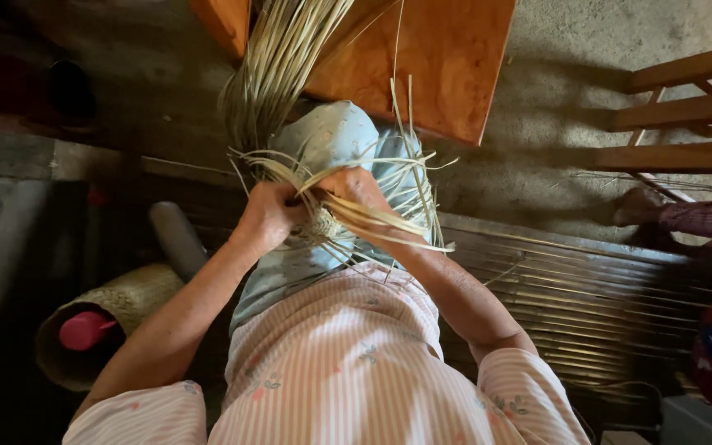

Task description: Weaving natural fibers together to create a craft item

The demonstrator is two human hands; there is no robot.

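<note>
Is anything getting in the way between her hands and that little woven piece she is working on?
Nothing visible does. The left hand and the right hand both close directly on the small woven piece over the lap. Only its own loose straw strands fan out around the fingers, and the long bundle rises away from the hands.

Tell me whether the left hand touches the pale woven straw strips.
Touching. The head view shows the left hand closed around the pale woven straw strips.
</note>
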